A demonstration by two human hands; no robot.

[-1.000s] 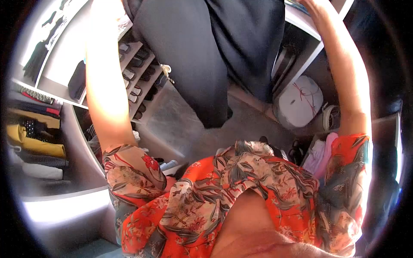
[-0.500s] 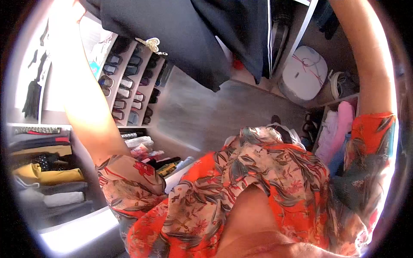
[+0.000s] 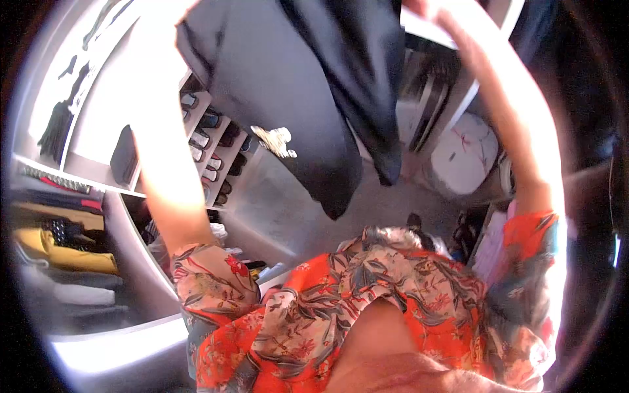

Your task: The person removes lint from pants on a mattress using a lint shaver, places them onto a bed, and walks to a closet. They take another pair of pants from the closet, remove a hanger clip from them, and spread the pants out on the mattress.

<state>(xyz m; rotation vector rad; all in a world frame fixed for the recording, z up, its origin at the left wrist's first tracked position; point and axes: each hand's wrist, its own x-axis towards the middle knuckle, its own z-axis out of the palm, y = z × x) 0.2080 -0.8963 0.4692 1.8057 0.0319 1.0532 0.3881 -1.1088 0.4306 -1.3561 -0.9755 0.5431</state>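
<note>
Black trousers [image 3: 268,72] hang in front of me from the top of the view, their two legs pointing down toward the floor. My left hand [image 3: 186,12], washed out by bright light, is closed at their upper left edge. At the upper right edge, my right hand [image 3: 424,8] is closed on the cloth, partly cut off by the frame and blurred. A cream and gold ornament [image 3: 274,141] shows against the left trouser leg; I cannot tell whether it is attached. The trousers' upper end is out of view.
Shoe shelves [image 3: 213,141] stand beyond my left arm. Folded clothes [image 3: 69,252] fill a compartment at lower left, above a white ledge [image 3: 124,350]. A round-cornered white container [image 3: 462,154] sits on the right, near more shelving. Grey floor [image 3: 268,209] lies between.
The trousers have come lower and closer in view, their legs now reaching farther down. Both my hands have moved inward, and the right one has come into view. The ornament appears lower and farther right.
</note>
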